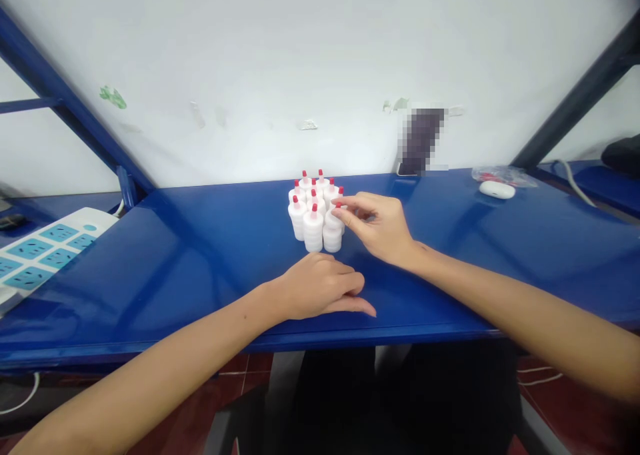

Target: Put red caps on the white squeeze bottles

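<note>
Several small white squeeze bottles [313, 232] with red tip caps stand upright in a tight cluster on the blue table [240, 262]. My right hand [383, 225] reaches in from the right. Its thumb and index finger pinch the red cap [339, 206] of the bottle [333, 240] at the front right, which stands among the others. My left hand [323, 285] rests in front of the cluster, near the table's front edge. Its fingers are loosely curled, the thumb sticks out to the right, and nothing shows in it.
A phone [421, 142] leans on the white wall behind the table. To the right lie a white earbud case [497, 189] and a clear plastic bag [520, 175] with red pieces. At the left sits a power strip [95, 218]. Blue metal posts [95, 122] flank the table.
</note>
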`<state>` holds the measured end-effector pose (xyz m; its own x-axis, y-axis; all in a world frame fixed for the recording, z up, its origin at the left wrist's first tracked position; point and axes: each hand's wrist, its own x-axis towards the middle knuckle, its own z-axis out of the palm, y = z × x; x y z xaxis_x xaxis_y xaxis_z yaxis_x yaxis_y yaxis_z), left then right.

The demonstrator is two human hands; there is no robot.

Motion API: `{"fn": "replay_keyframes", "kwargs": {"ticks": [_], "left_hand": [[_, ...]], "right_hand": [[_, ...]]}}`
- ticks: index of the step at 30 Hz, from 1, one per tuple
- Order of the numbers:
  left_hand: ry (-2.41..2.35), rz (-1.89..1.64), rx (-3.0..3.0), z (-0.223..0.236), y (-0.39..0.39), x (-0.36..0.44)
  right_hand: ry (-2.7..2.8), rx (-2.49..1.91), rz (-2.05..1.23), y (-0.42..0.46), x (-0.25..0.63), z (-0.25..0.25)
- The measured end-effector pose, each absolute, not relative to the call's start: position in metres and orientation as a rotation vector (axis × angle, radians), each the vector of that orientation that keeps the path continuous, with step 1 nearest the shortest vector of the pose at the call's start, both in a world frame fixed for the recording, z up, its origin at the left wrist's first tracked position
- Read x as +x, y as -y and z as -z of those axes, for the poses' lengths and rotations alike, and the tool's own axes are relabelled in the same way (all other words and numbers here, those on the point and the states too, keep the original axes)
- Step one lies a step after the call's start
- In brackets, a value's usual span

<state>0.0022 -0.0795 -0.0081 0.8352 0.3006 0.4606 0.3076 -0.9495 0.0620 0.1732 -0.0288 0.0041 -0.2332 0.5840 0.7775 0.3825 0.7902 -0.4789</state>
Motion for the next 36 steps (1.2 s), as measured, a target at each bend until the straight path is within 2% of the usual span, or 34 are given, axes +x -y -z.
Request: {"fn": "replay_keyframes", "kwargs": {"ticks": [8,13,18,24,31,36], "left_hand": [[0.482,1.161,-2.945,0.006,0.083,0.001],[0.678,1.496,-2.747,0.002,0.085,0.003],[0.760,1.571,-2.660,0.001,0.086,0.005],[0.691,1.503,-2.600,0.005,0.081,0.004],[0.619,1.247,-2.398,0.004,0.077,0.001],[0.590,1.300,-2.228,-0.006,0.077,-0.008]], "right_hand": [[1.994,-0.811,-0.400,0.029,0.179,-0.004],[1.917,-0.562,-0.640,0.038,0.185,-0.006],[1.927,-0.350,-0.865,0.044,0.184,-0.002],[1.985,-0.295,-0.811,0.046,0.181,0.000],[2.081,-0.303,-0.502,0.054,0.177,-0.008],[2.150,-0.325,-0.406,0.054,0.181,-0.017]]}}
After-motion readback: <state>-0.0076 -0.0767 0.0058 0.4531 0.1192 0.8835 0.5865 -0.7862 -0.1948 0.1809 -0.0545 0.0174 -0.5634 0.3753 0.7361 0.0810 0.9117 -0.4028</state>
